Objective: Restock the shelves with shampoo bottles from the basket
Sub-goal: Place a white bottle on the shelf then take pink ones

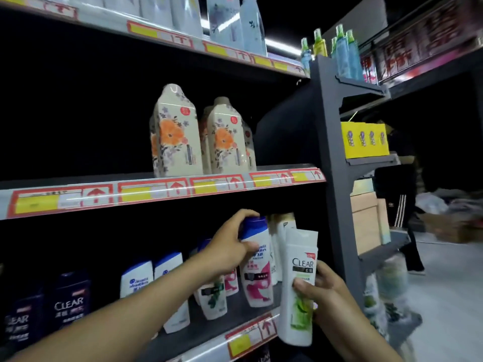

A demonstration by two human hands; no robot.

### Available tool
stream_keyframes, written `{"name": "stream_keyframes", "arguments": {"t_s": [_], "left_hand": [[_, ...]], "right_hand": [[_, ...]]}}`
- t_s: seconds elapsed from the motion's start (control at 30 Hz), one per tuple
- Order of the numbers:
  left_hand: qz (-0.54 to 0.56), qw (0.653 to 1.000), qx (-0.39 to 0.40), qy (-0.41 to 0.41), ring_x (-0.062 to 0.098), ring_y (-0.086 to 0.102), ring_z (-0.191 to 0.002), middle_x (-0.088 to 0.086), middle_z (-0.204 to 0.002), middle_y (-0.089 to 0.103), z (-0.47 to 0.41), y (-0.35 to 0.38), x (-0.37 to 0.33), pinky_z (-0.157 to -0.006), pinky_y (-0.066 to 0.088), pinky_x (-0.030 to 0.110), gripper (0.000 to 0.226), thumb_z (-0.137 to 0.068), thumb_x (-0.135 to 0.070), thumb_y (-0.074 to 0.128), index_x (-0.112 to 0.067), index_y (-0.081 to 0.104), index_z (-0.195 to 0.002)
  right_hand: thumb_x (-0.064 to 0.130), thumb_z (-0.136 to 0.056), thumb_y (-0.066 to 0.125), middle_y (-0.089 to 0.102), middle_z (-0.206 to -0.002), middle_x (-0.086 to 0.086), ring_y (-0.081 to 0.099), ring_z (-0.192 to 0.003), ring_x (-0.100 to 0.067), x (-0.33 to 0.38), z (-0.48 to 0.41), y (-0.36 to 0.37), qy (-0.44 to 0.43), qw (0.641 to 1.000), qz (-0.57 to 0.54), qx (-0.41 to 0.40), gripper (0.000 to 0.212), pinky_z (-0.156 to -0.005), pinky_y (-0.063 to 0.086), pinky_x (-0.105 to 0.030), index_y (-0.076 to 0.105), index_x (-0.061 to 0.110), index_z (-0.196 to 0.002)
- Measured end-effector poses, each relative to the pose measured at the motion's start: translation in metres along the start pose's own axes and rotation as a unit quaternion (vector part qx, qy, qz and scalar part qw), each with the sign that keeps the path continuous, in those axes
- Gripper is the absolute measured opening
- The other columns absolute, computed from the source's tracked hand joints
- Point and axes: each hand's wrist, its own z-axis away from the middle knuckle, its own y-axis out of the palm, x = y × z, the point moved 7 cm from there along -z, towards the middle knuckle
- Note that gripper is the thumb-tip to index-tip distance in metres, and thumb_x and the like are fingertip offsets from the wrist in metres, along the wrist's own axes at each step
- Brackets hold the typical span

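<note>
At lower shelf (209,333) rt end: L hand (230,246) grips blue-cap bottle (257,259); R hand (324,291) grips Clear bottle (299,278) past edge.

two floral cartons (177,134), two dark Clear bottles (70,299), one white Clear bottle (298,291), four yellow boxes (364,139)

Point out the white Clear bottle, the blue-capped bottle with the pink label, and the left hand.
White Clear bottle (300,267): head view, on its front label.
Blue-capped bottle (257,280): head view, on its pink label.
Left hand (230,246): head view, back of the hand.
</note>
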Motion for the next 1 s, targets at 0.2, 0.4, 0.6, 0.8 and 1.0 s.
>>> {"name": "stream_keyframes", "arguments": {"t_s": [0.2, 0.4, 0.6, 0.8, 1.0], "left_hand": [[-0.109, 0.993, -0.003, -0.034, 0.024, 0.064, -0.096, 0.005, -0.111, 0.057, -0.035, 0.017, 0.029, -0.079, 0.058, 0.041, 0.045, -0.085, -0.001, 0.065, -0.026, 0.046, -0.118], [-0.189, 0.978, -0.025, -0.090, 0.028, 0.063, -0.084, 0.014, -0.105, 0.059, -0.041, 0.018, 0.057, -0.064, 0.053, 0.040, 0.040, -0.091, -0.008, 0.059, -0.019, 0.036, -0.122], [-0.347, 0.935, -0.011, -0.070, 0.023, 0.056, -0.083, 0.012, -0.101, 0.057, -0.050, 0.015, 0.046, -0.069, 0.048, 0.036, 0.024, -0.090, -0.010, 0.058, -0.011, 0.042, -0.108], [-0.459, 0.883, 0.017, -0.095, 0.025, 0.058, -0.085, 0.010, -0.100, 0.053, -0.049, 0.017, 0.040, -0.066, 0.048, 0.037, 0.024, -0.091, 0.000, 0.052, -0.006, 0.043, -0.112], [-0.539, 0.836, 0.044, -0.095, 0.025, 0.051, -0.079, 0.017, -0.116, 0.050, -0.049, 0.021, 0.032, -0.063, 0.039, 0.031, 0.037, -0.089, 0.012, 0.042, 0.000, 0.042, -0.124]], "right_hand": [[0.003, -0.087, 0.063, 0.073, -0.107, -0.001, 0.071, -0.095, -0.021, -0.014, -0.035, -0.014, -0.024, 0.999, 0.032, -0.035, 0.031, -0.076, 0.056, -0.040, 0.061, 0.020, -0.113], [0.004, -0.088, 0.062, 0.073, -0.105, 0.002, 0.072, -0.094, -0.018, -0.028, -0.059, -0.007, -0.031, 0.998, 0.051, -0.017, 0.031, -0.081, 0.056, -0.041, 0.061, 0.024, -0.112], [0.007, -0.088, 0.064, 0.073, -0.105, 0.003, 0.070, -0.097, -0.017, -0.040, -0.069, -0.008, -0.030, 0.998, 0.054, -0.022, 0.031, -0.085, 0.056, -0.042, 0.061, 0.026, -0.113], [0.006, -0.090, 0.062, 0.073, -0.105, 0.002, 0.069, -0.101, -0.020, -0.047, -0.070, -0.010, -0.027, 0.999, 0.041, -0.019, 0.029, -0.088, 0.055, -0.045, 0.064, 0.026, -0.110], [0.006, -0.089, 0.062, 0.072, -0.108, 0.000, 0.068, -0.104, -0.023, -0.053, -0.063, -0.012, -0.018, 0.999, 0.031, -0.011, 0.028, -0.093, 0.052, -0.050, 0.063, 0.022, -0.112]]}}
